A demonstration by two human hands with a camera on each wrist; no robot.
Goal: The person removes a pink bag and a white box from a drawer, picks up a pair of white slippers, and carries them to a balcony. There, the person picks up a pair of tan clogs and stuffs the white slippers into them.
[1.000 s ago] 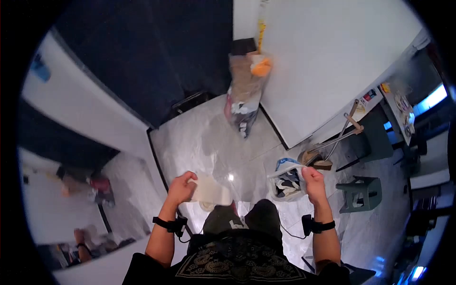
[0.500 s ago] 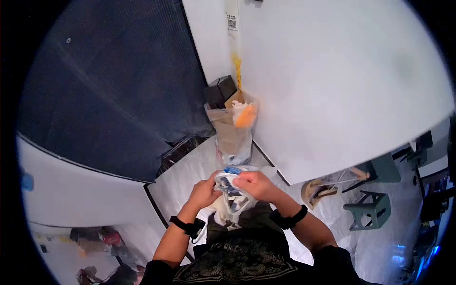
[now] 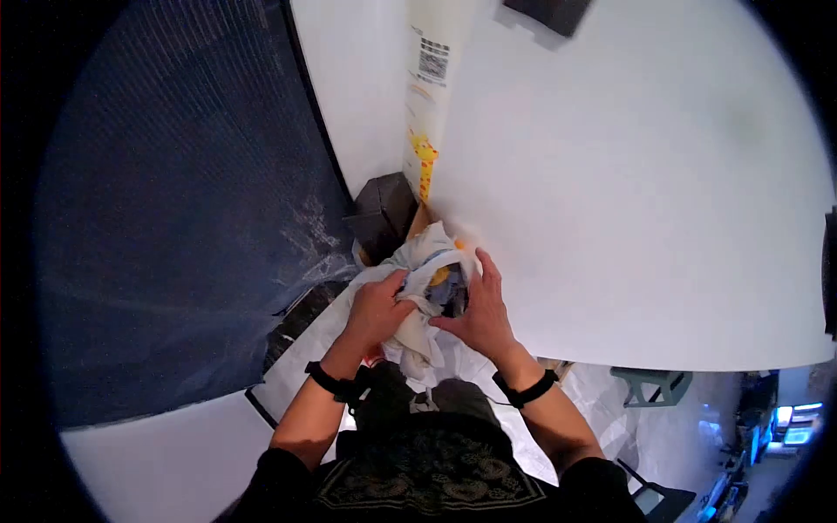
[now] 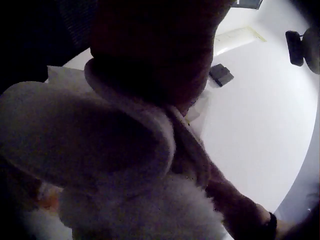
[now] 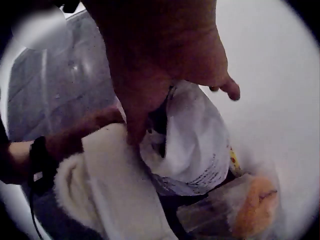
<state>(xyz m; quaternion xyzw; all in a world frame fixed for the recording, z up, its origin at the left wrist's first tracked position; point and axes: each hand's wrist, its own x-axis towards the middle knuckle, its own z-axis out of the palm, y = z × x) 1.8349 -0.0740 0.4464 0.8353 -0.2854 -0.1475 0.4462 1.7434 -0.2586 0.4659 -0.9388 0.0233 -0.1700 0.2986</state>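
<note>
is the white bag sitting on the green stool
No, the white bag is between the left hand and the right hand, while the green stool stands apart from it, farther right.

One white bag (image 5: 197,142), two wrist straps (image 3: 528,391), one green stool (image 3: 656,389)

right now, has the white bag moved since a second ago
Yes: in the head view, the white bag has moved towards the giraffe print, and is now much closer.
</note>
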